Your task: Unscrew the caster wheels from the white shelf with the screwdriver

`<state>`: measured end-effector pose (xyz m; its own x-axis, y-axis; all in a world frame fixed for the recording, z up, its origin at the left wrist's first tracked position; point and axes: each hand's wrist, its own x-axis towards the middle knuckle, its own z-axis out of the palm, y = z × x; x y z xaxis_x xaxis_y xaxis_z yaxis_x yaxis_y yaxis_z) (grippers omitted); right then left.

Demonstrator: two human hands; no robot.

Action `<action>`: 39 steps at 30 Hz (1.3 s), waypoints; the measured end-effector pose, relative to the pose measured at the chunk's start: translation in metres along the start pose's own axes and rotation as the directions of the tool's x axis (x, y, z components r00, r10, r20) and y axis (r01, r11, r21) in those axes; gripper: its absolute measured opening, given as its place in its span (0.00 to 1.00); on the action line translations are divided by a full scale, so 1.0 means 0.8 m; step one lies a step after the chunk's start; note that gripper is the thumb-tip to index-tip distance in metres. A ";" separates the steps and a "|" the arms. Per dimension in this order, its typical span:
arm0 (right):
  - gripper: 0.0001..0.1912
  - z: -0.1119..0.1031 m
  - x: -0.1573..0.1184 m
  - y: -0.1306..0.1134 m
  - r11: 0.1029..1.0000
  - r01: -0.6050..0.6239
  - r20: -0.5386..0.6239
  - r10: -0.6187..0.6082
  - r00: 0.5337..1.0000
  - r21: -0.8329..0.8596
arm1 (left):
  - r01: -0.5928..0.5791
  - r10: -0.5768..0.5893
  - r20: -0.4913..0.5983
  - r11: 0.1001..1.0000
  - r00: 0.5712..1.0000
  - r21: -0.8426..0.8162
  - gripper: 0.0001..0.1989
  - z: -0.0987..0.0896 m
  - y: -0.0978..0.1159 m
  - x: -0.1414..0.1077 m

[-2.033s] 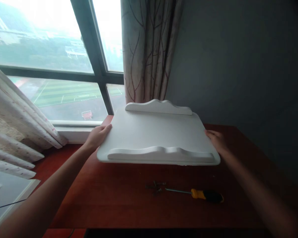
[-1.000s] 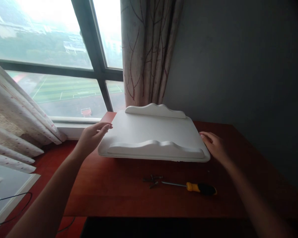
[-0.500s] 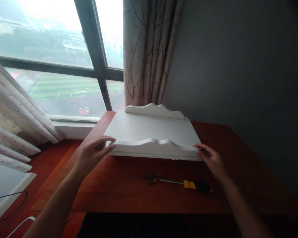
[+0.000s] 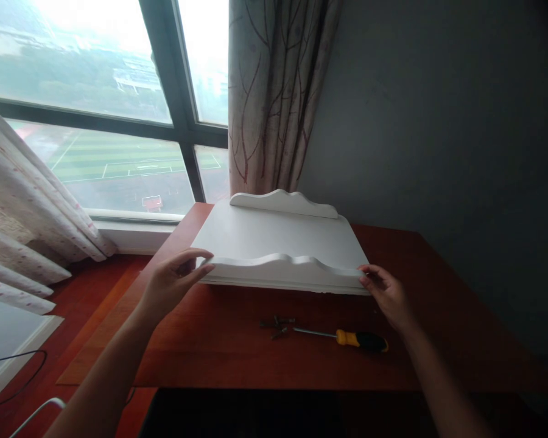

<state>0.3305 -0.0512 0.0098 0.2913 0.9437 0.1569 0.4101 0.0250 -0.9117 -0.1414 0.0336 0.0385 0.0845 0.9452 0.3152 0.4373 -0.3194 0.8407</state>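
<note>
A white board with a wavy top edge point(image 4: 278, 265) stands along the near side of a flat white panel point(image 4: 283, 234). My left hand point(image 4: 171, 283) pinches its left end between thumb and fingers. At the opposite end, my right hand point(image 4: 386, 292) grips the same board with its fingertips. A second wavy white board point(image 4: 283, 202) stands upright along the panel's far side, untouched. Closer to me lie a screwdriver point(image 4: 347, 339) with a yellow and black handle and several small screws point(image 4: 277, 325), too dark to make out well.
Everything rests on a reddish-brown wooden table point(image 4: 210, 359). Behind it hang a patterned curtain point(image 4: 269, 97) and a grey wall point(image 4: 429, 121). A window point(image 4: 119, 158) is at the left, with another curtain point(image 4: 22, 213) beside it. A thin black cable point(image 4: 43, 365) hangs at the lower left.
The view has shifted very slightly. Both hands keep their hold on the near wavy board, and nothing on the table has visibly moved.
</note>
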 end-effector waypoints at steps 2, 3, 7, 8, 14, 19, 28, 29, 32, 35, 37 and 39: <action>0.20 0.000 -0.001 0.001 1.000 0.014 -0.007 -0.014 1.000 -0.009 | -0.026 0.026 0.022 0.999 0.999 0.018 0.15 -0.001 -0.002 0.000; 0.20 0.000 -0.001 0.002 1.000 0.027 -0.010 -0.027 1.000 -0.015 | -0.041 0.040 0.031 0.999 0.999 0.026 0.15 -0.001 -0.002 0.000; 0.17 0.005 -0.002 0.004 0.996 0.086 -0.036 -0.087 0.996 -0.023 | -0.101 0.100 0.019 0.994 0.995 0.038 0.14 0.001 -0.005 0.001; 0.16 0.006 -0.002 0.005 0.995 0.096 -0.047 -0.097 0.994 -0.018 | -0.111 0.111 0.009 0.993 0.994 0.040 0.14 0.002 -0.005 0.001; 0.14 0.016 -0.002 0.011 0.990 0.117 -0.114 -0.108 0.988 0.077 | -0.081 0.084 -0.053 0.996 0.995 0.047 0.15 0.008 -0.004 -0.001; 0.13 0.020 -0.002 0.010 0.983 0.115 -0.144 -0.095 0.985 0.141 | -0.056 0.057 -0.065 0.998 0.996 0.014 0.15 0.009 -0.004 -0.001; 0.12 0.020 -0.004 0.002 0.983 0.129 -0.141 -0.110 0.984 0.131 | -0.016 0.012 -0.040 0.994 0.999 -0.105 0.14 0.009 -0.006 0.001; 0.12 0.019 -0.004 0.002 0.985 0.128 -0.137 -0.112 0.984 0.117 | -0.009 0.005 -0.035 0.993 0.999 -0.117 0.14 0.009 -0.005 0.002; 0.14 0.015 -0.005 0.001 0.991 0.113 -0.108 -0.104 0.989 0.079 | 0.004 -0.007 -0.026 0.994 1.000 -0.112 0.14 0.007 -0.001 0.003; 0.17 0.012 -0.006 -0.001 0.994 0.085 -0.076 -0.080 0.994 0.069 | -0.002 0.002 -0.003 0.998 1.000 -0.062 0.14 0.003 0.002 0.004; 0.18 0.011 -0.006 -0.002 0.995 0.074 -0.061 -0.070 0.996 0.064 | -0.008 0.009 0.027 1.000 1.000 -0.026 0.15 -0.001 0.003 0.005; 0.17 0.010 -0.006 -0.003 0.995 0.088 -0.045 -0.086 0.995 0.052 | -0.011 0.011 0.052 1.000 0.999 0.000 0.16 -0.004 0.003 0.005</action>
<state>0.3215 -0.0528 0.0080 0.2941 0.9221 0.2515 0.3887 0.1250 -0.9128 -0.1427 0.0366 0.0428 0.1352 0.9439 0.3012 0.4364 -0.3297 0.8372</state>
